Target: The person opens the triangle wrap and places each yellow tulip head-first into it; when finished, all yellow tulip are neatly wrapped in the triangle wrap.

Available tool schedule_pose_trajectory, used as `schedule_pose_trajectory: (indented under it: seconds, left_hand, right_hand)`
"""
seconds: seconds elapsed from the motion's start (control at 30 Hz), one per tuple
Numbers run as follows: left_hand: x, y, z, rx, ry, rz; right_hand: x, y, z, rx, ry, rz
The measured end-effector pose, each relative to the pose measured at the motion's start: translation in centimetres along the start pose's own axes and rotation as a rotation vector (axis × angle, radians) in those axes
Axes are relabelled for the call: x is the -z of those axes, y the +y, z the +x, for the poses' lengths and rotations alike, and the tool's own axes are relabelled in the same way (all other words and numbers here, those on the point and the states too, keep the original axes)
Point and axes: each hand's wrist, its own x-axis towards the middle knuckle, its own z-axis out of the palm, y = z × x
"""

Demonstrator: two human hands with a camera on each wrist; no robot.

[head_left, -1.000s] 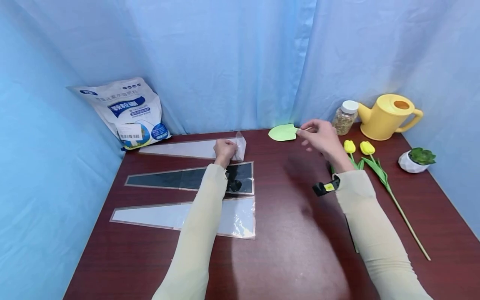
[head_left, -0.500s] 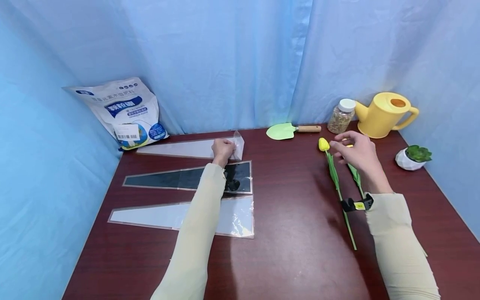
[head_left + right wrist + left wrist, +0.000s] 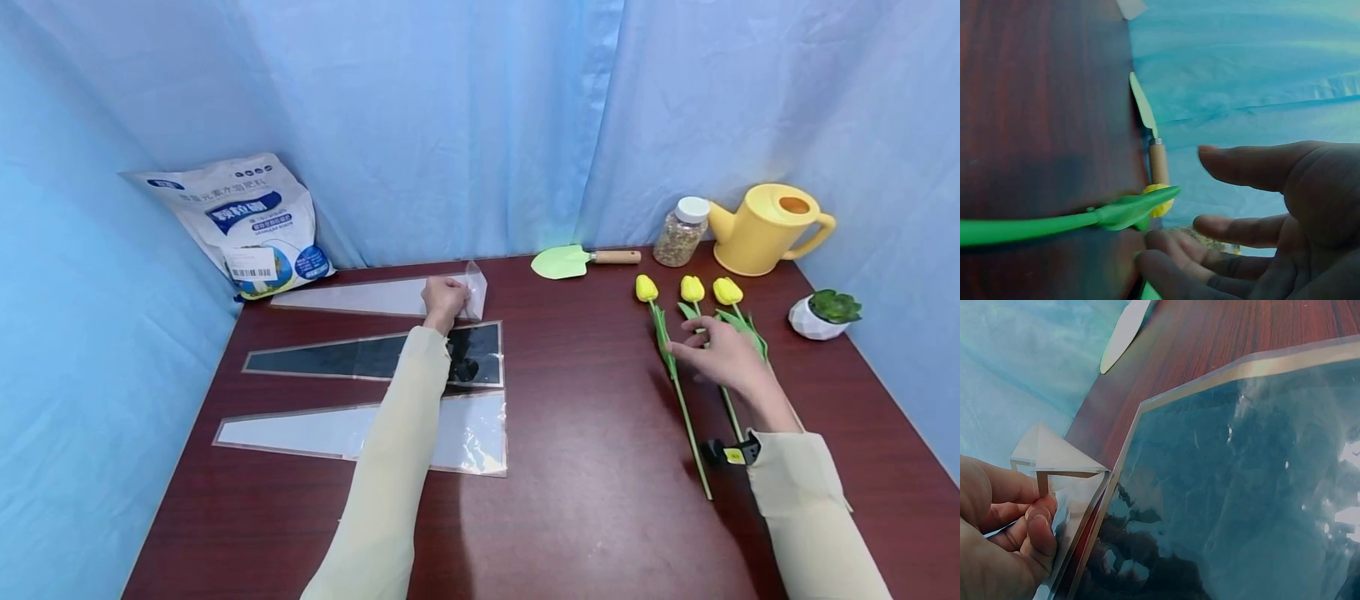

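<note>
My left hand [image 3: 444, 298] pinches the right end of the farthest tapered white sheet [image 3: 360, 297], a clear-edged plastic sleeve. That corner is lifted and folded, as the left wrist view shows. Nearer to me lie a dark tapered sheet [image 3: 352, 357] and another white one [image 3: 292, 433]. On the right, my right hand [image 3: 723, 354] hovers over artificial yellow tulips, fingers apart and nothing between them. The left tulip [image 3: 663, 333] lies beside its fingertips; the middle tulip [image 3: 693, 289] and right tulip [image 3: 727, 291] are partly hidden by the hand.
A hand trowel [image 3: 566, 262] lies at the back edge. Behind the tulips stand a lidded jar [image 3: 681, 237] and a yellow watering can [image 3: 765, 233]; a potted succulent [image 3: 821, 315] is at the right. A fertilizer bag [image 3: 247, 225] leans on the curtain at left.
My right hand has let go of the trowel's handle, leaving it at the back edge, and has moved right and toward me over the tulips. The left hand stays on the white sheet.
</note>
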Motion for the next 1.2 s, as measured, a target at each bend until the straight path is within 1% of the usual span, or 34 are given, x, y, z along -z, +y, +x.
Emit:
schedule_pose_trajectory:
  seconds: [0.2,0.4,0.6,0.73,0.87,1.0,1.2]
  left_hand:
    - [0.1,0.0,0.0,0.010,0.000,-0.004]
    - [0.2,-0.1,0.0,0.005,-0.003,0.000]
    - [0.2,-0.2,-0.1,0.003,0.002,-0.002]
    - [0.3,-0.1,-0.2,-0.007,0.012,0.004]
    - [0.2,-0.1,-0.2,-0.020,0.021,0.003]
    - [0.2,-0.1,-0.2,-0.022,0.009,-0.006]
    - [0.1,0.0,-0.3,-0.031,0.002,-0.005]
  right_hand:
    - [-1.4,0.8,-0.5,-0.019,-0.044,-0.048]
    - [-2.7,1.0,-1.2,-0.027,-0.066,-0.132]
    - [-3.7,0.6,-1.3,-0.064,-0.080,-0.160]
    - [-4.0,0.5,-1.3,-0.071,-0.072,-0.166]
    - [-3.9,0.5,-1.4,-0.067,-0.068,-0.129]
    - [-3.6,0.5,-1.7,-0.048,-0.072,-0.066]
    - [-3.0,0.1,-1.5,-0.004,-0.025,0.092]
